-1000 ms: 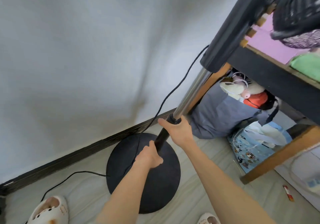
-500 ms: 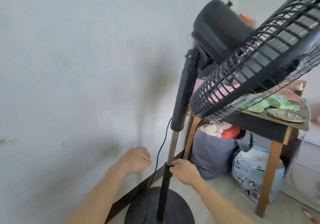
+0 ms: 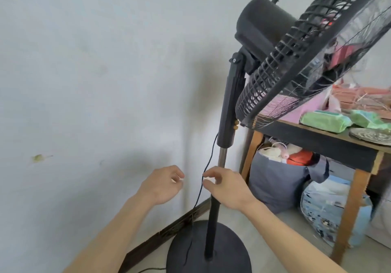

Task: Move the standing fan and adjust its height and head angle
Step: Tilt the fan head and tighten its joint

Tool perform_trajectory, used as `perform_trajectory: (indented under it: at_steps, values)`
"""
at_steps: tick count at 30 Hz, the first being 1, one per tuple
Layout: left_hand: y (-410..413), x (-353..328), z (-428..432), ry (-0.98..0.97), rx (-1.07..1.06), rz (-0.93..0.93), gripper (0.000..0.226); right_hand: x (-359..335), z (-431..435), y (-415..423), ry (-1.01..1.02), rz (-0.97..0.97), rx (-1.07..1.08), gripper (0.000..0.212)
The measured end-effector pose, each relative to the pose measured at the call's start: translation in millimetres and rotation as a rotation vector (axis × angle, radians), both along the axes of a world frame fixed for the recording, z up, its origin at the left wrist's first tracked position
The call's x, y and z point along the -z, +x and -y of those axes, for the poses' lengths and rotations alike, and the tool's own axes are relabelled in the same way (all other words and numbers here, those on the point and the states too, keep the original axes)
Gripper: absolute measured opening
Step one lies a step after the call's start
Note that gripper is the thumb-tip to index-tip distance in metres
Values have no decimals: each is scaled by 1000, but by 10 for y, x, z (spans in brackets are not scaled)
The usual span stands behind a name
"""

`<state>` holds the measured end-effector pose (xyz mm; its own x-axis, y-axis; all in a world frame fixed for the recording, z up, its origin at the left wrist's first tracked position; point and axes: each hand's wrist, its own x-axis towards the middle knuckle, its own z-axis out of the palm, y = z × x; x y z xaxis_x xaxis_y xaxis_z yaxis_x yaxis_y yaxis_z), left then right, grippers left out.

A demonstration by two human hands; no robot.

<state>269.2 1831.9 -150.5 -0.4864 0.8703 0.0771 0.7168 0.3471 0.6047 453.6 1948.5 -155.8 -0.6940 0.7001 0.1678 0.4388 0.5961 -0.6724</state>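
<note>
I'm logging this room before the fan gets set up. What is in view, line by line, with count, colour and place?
standing fan: one, black with a silver inner pole, by the wall
fan base: one, black, round, on the floor
power cord: one, black, hanging beside the pole
table: one, dark top with wooden legs, right of the fan
green packs: two, on the table
grey bag: one, under the table
patterned blue bag: one, under the table, right of the grey bag
wall: pale grey, behind the fan
left hand: loosely curled, clear of the pole
right hand: at the pole's height collar, fingers half curled; grip unclear
</note>
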Motion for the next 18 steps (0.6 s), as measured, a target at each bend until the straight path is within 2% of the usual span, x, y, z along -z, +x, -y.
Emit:
perform_trajectory:
  at_steps: [3, 6, 11, 15, 18]
  values:
    - [-245, 372, -145, -33, 3, 31, 18, 348, -60, -288, -55, -4, -17, 24]
    - [-626, 900, -358, -144, 44, 49, 18, 801, -236, -695, -153, -3, -15, 22]
    - [-1280, 1513, -909, -243, 75, 109, 19, 1289, -603, -1345, -320, -92, 46, 21]
    - [-1387, 1563, -1138, -298, 102, 181, 17, 1331, -715, -1552, -520, -199, 187, 20]
    - [-1290, 1207, -1037, -414, 165, 281, 18, 1085, -528, -1535, -702, -251, 358, 17]
